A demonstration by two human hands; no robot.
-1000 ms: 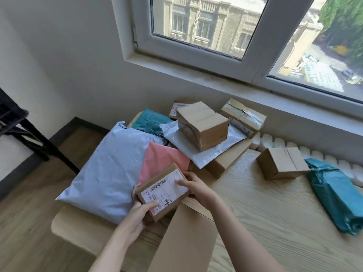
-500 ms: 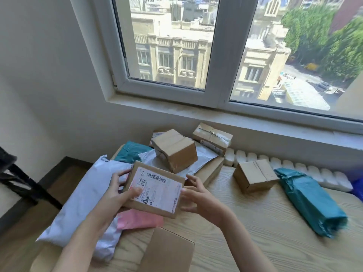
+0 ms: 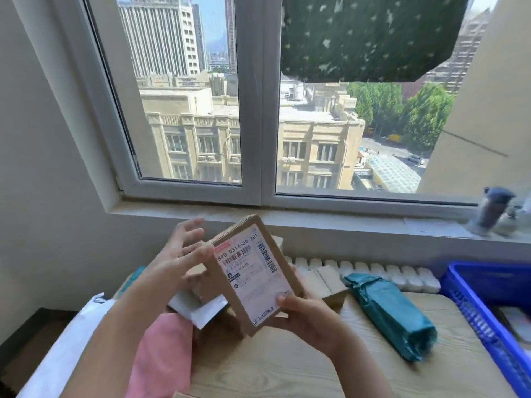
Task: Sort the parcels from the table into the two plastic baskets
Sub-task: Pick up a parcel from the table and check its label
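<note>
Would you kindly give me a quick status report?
Right hand grips labelled brown cardboard parcel, lifted. Left hand open beside it. Blue plastic basket right, path unobstructed.

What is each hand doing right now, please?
Left hand: open, fingers spread beside the box, contact unclear.
Right hand: holds the box by its lower corner.

Beside the blue basket (image 3: 465,300): one teal mailer (image 3: 390,308), one pink mailer (image 3: 161,357), one labelled box (image 3: 253,280) held up, two hands.

We see bare table (image 3: 287,366) left of teal parcel (image 3: 393,311); beyond its right side, blue basket (image 3: 471,305) blocks.
</note>
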